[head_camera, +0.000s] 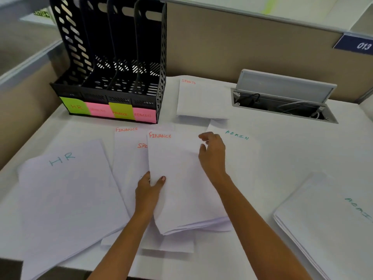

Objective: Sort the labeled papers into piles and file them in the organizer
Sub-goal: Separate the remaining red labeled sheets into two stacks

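Observation:
A stack of white sheets topped by one marked FINANCE [181, 178] lies at the middle of the desk. My left hand [148, 190] grips its left edge, thumb on top. My right hand [212, 154] rests at the stack's upper right edge with fingers curled; whether it grips the paper is unclear. Under the stack lie another FINANCE sheet [127, 142] and a sheet starting "SPO". An HR pile [66, 195] lies at the left, a SPORTS pile [199, 100] at the back, an ADMIN sheet [240, 146] beside my right hand, an ADMIN pile [331, 219] at the right. The black organizer [113, 63] stands empty at the back left.
The organizer's four slots carry sticky notes reading HR, SPORTS, FINANCE, ADMIN [109, 111]. An open cable hatch [282, 98] sits in the desk at the back right. A beige partition wall [242, 47] runs behind the desk, with a blue 013 tag [359, 45].

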Demonstrator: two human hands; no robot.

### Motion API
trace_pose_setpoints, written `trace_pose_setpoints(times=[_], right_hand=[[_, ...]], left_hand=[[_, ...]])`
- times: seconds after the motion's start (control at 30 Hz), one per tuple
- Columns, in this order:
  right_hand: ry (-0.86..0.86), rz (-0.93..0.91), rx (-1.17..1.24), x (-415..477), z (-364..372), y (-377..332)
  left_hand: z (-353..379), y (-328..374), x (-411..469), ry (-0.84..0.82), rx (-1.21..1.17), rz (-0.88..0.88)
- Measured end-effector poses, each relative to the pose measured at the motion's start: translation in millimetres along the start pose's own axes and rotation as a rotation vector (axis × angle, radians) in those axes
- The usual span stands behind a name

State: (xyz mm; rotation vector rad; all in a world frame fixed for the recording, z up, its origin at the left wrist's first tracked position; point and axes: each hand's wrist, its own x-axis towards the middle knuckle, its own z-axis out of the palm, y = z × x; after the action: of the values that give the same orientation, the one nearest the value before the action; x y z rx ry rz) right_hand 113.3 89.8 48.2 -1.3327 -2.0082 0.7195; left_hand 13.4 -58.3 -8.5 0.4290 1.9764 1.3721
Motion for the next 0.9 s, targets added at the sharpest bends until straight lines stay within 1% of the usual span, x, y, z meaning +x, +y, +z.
trace_pose_setpoints(times=[0.07,0.13,0.2,0.27,0.33,0.37,0.47,0.53,0.57,0.63,0.7,0.83,0.9], right_hand=[[-0.093,-0.049,0.029,23,20,-14],[-0.220,-0.026,-0.034,47,41,-22],[-0.344,0.067,-0.112,67,62,-28],[-0.429,0.219,-0.227,78,82,-35],[-0.445,0.352,-0.300,83,95,-41],[-0.443,0.396,-0.278,84,100,-43],[-0.455,0.436,-0.189,86,109,-46],[-0.398,0.410,-0.143,85,111,-43],[-0.332,0.365,-0.096,83,111,-42],[-0.172,0.197,0.048,79,107,-43],[-0.063,0.055,0.210,74,96,-47],[0.144,-0.041,0.482,72,61,-59],[0.281,-0.163,0.505,69,37,-69]], left_hand=[[1,-1,-3,-0.004,-0.015,-0.042],[3,-2,-6,-0.002,-0.034,-0.064],[4,-3,-7,0.005,-0.022,-0.082],[3,-4,-6,0.024,0.011,-0.103],[3,-4,-6,0.029,0.039,-0.118],[3,-4,-6,0.029,0.045,-0.124],[1,-4,-4,0.024,0.049,-0.141],[0,-4,-3,0.015,0.059,-0.151],[-1,-3,-2,0.012,0.062,-0.155],[-2,-3,-2,0.012,0.049,-0.157],[-3,-3,-1,0.006,0.041,-0.154],[-3,-2,-2,0.005,0.022,-0.137],[-3,-2,-2,-0.005,0.015,-0.130]])
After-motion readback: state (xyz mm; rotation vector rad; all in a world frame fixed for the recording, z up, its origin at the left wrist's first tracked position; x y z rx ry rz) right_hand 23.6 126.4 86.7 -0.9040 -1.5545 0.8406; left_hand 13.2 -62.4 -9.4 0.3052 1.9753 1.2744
